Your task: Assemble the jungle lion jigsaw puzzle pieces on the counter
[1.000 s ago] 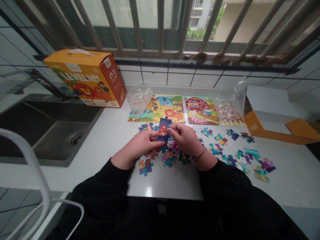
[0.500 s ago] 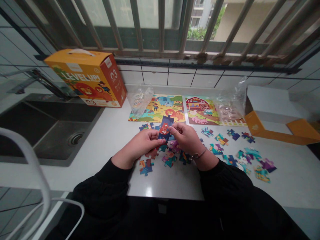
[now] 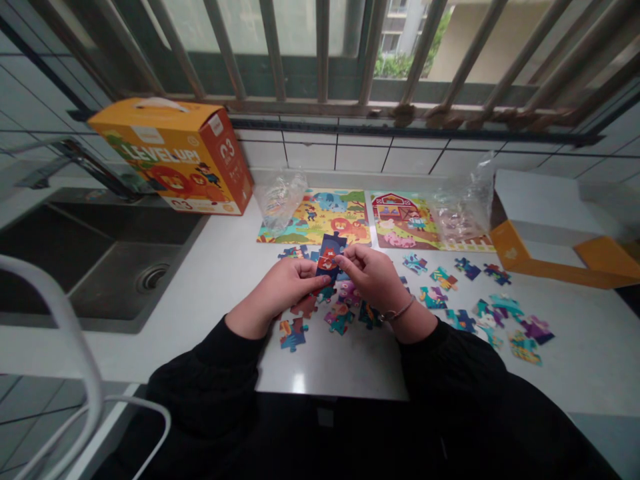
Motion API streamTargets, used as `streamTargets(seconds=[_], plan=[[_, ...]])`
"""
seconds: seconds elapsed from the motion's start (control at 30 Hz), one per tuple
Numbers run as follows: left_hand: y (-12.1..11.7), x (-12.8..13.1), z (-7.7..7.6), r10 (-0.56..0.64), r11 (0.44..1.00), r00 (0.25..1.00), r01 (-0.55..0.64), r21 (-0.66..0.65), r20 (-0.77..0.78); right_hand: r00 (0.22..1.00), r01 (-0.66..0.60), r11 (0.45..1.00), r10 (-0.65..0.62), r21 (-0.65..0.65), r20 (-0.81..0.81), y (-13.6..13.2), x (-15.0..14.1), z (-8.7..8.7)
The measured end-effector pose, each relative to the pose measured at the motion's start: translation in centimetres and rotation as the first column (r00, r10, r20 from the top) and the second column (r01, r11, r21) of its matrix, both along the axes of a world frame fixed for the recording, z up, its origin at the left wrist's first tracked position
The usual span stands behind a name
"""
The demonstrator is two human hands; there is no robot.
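Note:
Both hands meet over the white counter (image 3: 225, 267). My left hand (image 3: 280, 287) and my right hand (image 3: 373, 280) pinch the same joined puzzle pieces (image 3: 329, 257), dark blue with a red figure, held just above the counter. Loose puzzle pieces (image 3: 340, 319) lie under and around the hands, and several more (image 3: 495, 313) are scattered to the right. Two picture sheets lie behind: a yellow safari one (image 3: 320, 220) and a farm one (image 3: 403, 223).
An orange puzzle box (image 3: 175, 157) stands at the back left beside a sink (image 3: 100, 260). Two clear plastic bags (image 3: 280, 197) (image 3: 463, 207) rest on the sheets. An open orange box with a white lid (image 3: 540, 230) sits at the right. A barred window runs behind.
The hands and the held pieces have shifted very slightly; the fingers keep working on the same pieces. Nothing else moved.

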State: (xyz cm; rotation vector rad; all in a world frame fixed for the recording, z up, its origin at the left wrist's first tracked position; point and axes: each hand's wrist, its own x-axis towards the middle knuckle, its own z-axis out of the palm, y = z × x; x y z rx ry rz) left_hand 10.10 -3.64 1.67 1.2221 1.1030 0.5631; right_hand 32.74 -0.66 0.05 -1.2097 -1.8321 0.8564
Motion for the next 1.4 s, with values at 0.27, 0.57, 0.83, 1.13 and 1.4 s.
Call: streamTargets(seconds=[0.27, 0.57, 0.83, 1.13, 1.4], plan=[[0.12, 0.08, -0.08, 0.014, 1.000, 0.999, -0.013, -0.014, 0.029, 1.000, 0.015, 0.999, -0.016, 0.032, 0.010, -0.05, -0.05, 0.27], [0.20, 0.16, -0.63, -0.033, 0.999, 0.999, 0.033, 0.014, 0.014, 0.997, 0.028, 1.000, -0.028, 0.008, -0.078, 0.02, 0.04, 0.28], [0.14, 0.10, -0.67, -0.022, 0.999, 1.000, 0.023, 0.024, -0.022, 1.000, 0.019, 1.000, -0.019, 0.015, 0.011, 0.09, -0.03, 0.05], [0.05, 0.28, -0.14, -0.014, 0.999, 0.999, 0.017, 0.047, -0.052, 0.997, 0.025, 0.999, -0.029, 0.045, 0.076, 0.10, 0.08, 0.11], [0.04, 0.18, -0.07, -0.053, 0.997, 0.997, 0.056, 0.045, -0.054, 0.996, 0.012, 0.999, -0.015, 0.034, 0.093, 0.34, 0.45, -0.22]])
